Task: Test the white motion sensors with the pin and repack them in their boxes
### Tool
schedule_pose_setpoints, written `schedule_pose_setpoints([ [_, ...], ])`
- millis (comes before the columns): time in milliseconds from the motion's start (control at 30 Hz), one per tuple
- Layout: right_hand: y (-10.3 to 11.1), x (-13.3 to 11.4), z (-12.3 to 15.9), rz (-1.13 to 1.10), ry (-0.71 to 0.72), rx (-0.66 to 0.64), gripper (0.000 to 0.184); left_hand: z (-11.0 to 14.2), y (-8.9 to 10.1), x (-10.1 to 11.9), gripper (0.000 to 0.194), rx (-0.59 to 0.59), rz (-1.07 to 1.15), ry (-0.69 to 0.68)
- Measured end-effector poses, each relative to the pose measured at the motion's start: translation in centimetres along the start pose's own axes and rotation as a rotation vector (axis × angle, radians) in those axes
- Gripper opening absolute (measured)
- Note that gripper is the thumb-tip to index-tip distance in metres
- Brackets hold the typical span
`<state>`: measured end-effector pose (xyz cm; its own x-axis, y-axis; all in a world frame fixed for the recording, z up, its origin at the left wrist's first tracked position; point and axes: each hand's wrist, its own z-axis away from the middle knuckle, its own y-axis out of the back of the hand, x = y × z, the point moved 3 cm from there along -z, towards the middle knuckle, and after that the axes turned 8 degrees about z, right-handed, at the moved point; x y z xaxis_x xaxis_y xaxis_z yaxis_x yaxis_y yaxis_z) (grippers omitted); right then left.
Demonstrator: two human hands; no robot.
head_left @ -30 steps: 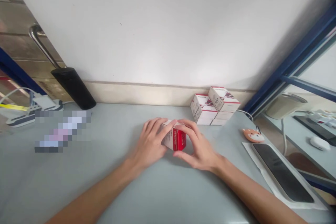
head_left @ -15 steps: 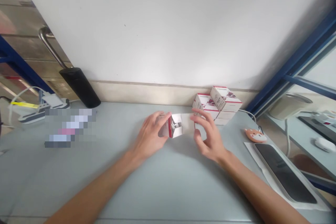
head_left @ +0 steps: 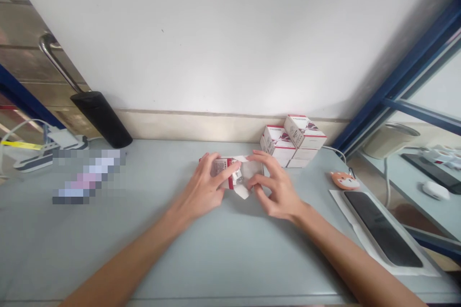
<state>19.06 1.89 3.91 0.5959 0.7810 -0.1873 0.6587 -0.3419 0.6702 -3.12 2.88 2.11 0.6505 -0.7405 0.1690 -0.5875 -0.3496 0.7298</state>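
A small red and white carton [head_left: 223,167] lies on its side on the grey table [head_left: 144,230], its end flaps open toward the right. My left hand [head_left: 203,192] grips the carton body, fingers wrapped over its top. My right hand [head_left: 275,187] pinches at the open end, with fingertips on the white flap [head_left: 252,169] and on a small item at the mouth that I cannot make out. A stack of similar red and white cartons [head_left: 293,140] stands against the wall just behind my right hand.
A black cylinder with a metal handle [head_left: 99,117] leans at the back left beside a power strip [head_left: 39,156]. On the right lie a phone [head_left: 382,228] on white paper and a small orange animal-shaped object [head_left: 345,180]. A blue frame [head_left: 396,81] borders the right.
The carton was turned from upright onto its side and its end flaps were opened. My right hand let go briefly, then came back to the open end.
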Motion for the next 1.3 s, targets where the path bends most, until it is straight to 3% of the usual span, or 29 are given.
schedule_pose_setpoints([
  [133, -0.5, 0.2, 0.1, 0.043, -0.064, 0.013, 0.029, 0.0, -0.2, -0.1, 0.086, -0.025, -0.014, 0.015],
  [267, -1.6, 0.6, 0.5, 0.053, -0.077, -0.006, 0.045, 0.0, -0.1, 0.0, 0.095, -0.084, -0.025, -0.067],
  [433, -2.3, 1.0, 0.9, 0.008, -0.176, 0.033, 0.021, -0.1, 0.0, 0.4, 0.098, -0.106, -0.072, -0.092],
  [567, -2.3, 1.0, 1.0, 0.0, -0.201, 0.046, 0.014, 0.1, -0.2, 0.5, 0.101, -0.136, -0.103, -0.07],
  [767, -1.9, 0.3, 0.6, 0.147, -0.133, 0.128, 0.024, 0.1, -0.3, 0.7, 0.102, -0.112, -0.115, -0.094],
  [900, -0.4, 0.5, 0.0, 0.15, -0.076, 0.182, 0.021, -0.1, -0.1, 0.3, 0.097, -0.099, -0.139, -0.032],
  [1000, 1.5, 1.5, -0.5, 0.221, -0.037, 0.285, 0.022, -0.3, 0.1, -0.4, 0.09, -0.06, -0.148, 0.08],
  [1133, 3.5, 4.4, -0.5, 0.546, -0.186, 0.42, 0.021, -0.3, 0.1, -1.1, 0.087, 0.003, -0.125, 0.16],
  [1300, 3.3, 7.7, 0.4, 0.804, -0.305, 0.383, 0.017, -0.1, -0.4, -0.8, 0.089, -0.021, -0.118, 0.123],
])
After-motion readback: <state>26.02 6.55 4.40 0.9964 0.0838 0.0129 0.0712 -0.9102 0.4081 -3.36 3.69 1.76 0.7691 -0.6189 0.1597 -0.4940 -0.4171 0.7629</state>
